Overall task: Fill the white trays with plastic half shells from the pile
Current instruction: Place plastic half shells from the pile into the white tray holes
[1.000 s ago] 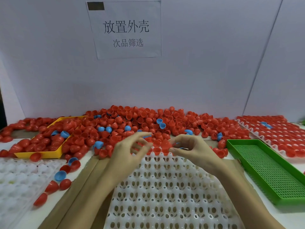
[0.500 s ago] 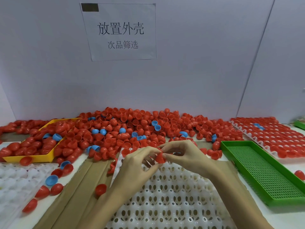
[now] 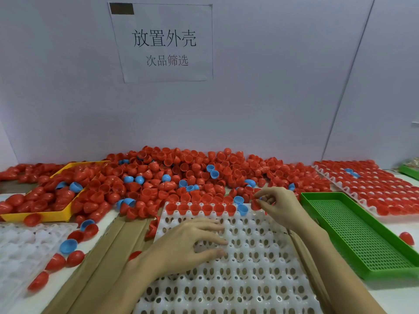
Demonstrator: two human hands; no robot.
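A white tray with rows of holes lies in front of me. Its far row holds several red half shells and one blue half shell. My left hand rests flat on the tray with straight fingers. At the tray's far right corner my right hand pinches a red half shell. A big pile of red and blue half shells stretches along the wall behind the tray.
A green perforated tray sits on the right, and a white tray full of red shells beyond it. A yellow tray with shells and another white tray are at left. Loose shells and cardboard lie between.
My hands have parted: the left came down flat onto the tray, the right moved to the far right corner with a red shell. A row of shells now shows at the tray's far edge.
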